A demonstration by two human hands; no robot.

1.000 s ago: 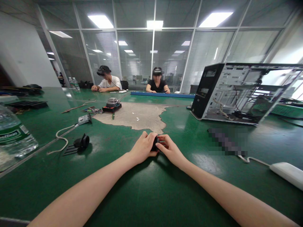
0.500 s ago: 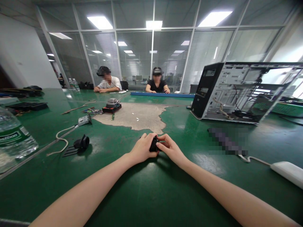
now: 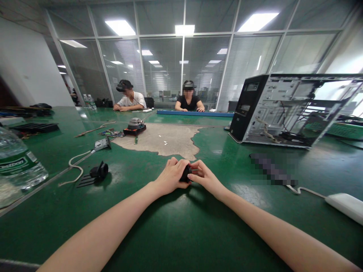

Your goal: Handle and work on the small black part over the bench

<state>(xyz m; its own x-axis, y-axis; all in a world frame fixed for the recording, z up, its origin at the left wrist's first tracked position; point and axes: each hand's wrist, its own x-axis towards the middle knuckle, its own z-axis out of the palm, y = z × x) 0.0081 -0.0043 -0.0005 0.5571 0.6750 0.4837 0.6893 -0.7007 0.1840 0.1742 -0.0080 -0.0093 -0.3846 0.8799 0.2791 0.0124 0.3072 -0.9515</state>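
A small black part [image 3: 185, 173] is held between my hands just above the green table [image 3: 176, 234]. My left hand [image 3: 172, 174] wraps round it from the left, fingers curled over its top and thumb below. From the right, my right hand [image 3: 204, 176] pinches the part's edge with thumb and fingertips. Much of the part is hidden by the fingers, so its full shape cannot be made out. To the left on the table lies another black piece [image 3: 100, 170] with a round end and thin prongs.
An open computer case [image 3: 252, 109] stands at the right. A water bottle [image 3: 21, 162] is at the left. A metal bracket [image 3: 102, 143], a cord [image 3: 74, 166] and a white power strip [image 3: 344, 206] lie around. Two people sit across the table.
The black part has turned slightly in my hands and shows a rounder face. My right fingers have shifted a little on it; both hands stay in nearly the same place.
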